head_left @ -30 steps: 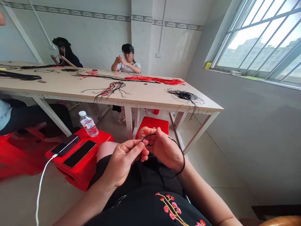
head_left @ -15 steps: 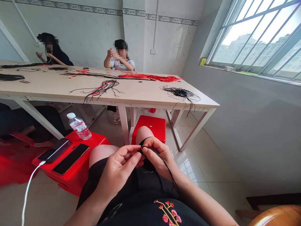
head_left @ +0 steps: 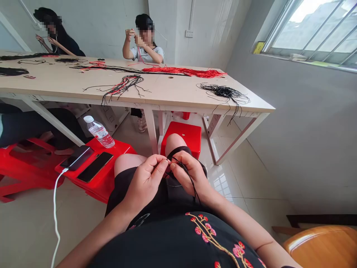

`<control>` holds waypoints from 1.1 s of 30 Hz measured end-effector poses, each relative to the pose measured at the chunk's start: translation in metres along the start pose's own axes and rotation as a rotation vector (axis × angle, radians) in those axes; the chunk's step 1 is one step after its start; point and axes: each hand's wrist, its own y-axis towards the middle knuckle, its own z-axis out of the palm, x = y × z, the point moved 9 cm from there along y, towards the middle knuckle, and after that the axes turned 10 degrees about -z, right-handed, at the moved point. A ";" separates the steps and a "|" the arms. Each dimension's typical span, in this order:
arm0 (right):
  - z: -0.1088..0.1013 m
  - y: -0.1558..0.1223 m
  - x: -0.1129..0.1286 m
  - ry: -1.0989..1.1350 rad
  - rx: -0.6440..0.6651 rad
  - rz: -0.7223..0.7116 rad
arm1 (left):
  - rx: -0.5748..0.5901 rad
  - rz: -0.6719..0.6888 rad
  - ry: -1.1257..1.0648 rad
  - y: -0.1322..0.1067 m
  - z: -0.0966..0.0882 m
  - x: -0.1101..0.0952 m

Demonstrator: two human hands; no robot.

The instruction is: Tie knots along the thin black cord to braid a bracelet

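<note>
Thin black cord (head_left: 190,178) runs between my two hands just above my lap, and its loose strands trail down over my right wrist. My left hand (head_left: 147,178) is closed, thumb and forefinger pinching the cord near its end. Close beside it, almost touching, my right hand (head_left: 191,173) is also closed in a pinch on the cord. The small part of the cord between the fingertips is mostly hidden.
On the table (head_left: 167,89) ahead lie a black cord tangle (head_left: 223,91), a black-and-red bundle (head_left: 125,86) and red cords (head_left: 184,71). A red stool (head_left: 125,147) at left holds a bottle (head_left: 100,133) and phones (head_left: 95,167). Two people sit across the table.
The view has tilted downward, so the table sits higher in the picture. My left fingers have curled into a tighter pinch, and both hands remain close together on the cord.
</note>
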 end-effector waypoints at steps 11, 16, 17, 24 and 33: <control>-0.006 0.000 0.002 -0.082 -0.035 -0.016 | 0.032 -0.010 0.002 -0.001 0.007 -0.003; 0.000 -0.004 -0.016 0.269 -0.071 0.175 | 0.117 -0.137 -0.209 -0.001 0.018 0.016; 0.001 -0.005 -0.019 0.313 -0.078 0.204 | 0.121 -0.136 -0.230 -0.001 0.019 0.017; 0.005 -0.010 -0.024 0.350 -0.030 0.225 | 0.056 -0.019 -0.228 0.001 0.008 0.008; 0.002 -0.011 -0.031 0.446 -0.104 0.261 | 0.121 -0.063 -0.140 0.000 0.015 0.006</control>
